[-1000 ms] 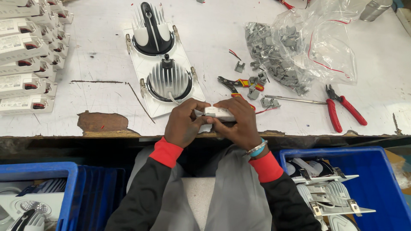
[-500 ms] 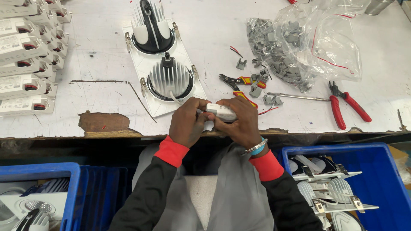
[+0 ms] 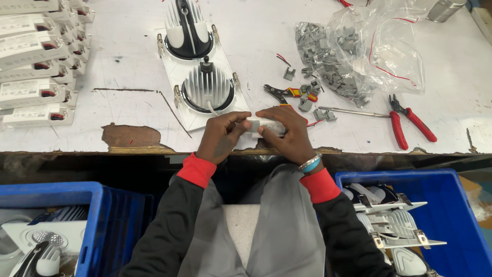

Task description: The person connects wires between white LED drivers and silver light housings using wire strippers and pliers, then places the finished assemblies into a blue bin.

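At the near edge of the white worktable (image 3: 128,66), my left hand (image 3: 221,136) and my right hand (image 3: 288,134) together grip a small white box-shaped driver unit (image 3: 260,124). My fingers cover most of it. A thin white wire runs from it up to a twin downlight fitting (image 3: 201,77), a white frame with two round finned heat sinks, which lies just beyond my hands.
Stacked white driver units (image 3: 36,61) fill the far left. A clear bag of grey clips (image 3: 353,56), loose clips, a small cutter (image 3: 284,94) and red pliers (image 3: 410,125) lie to the right. Blue bins (image 3: 451,205) with more fittings stand below the table on both sides.
My hands with the white unit have stayed at the table edge, shifting slightly right and turning the unit between the fingers. The rest of the table looks the same.
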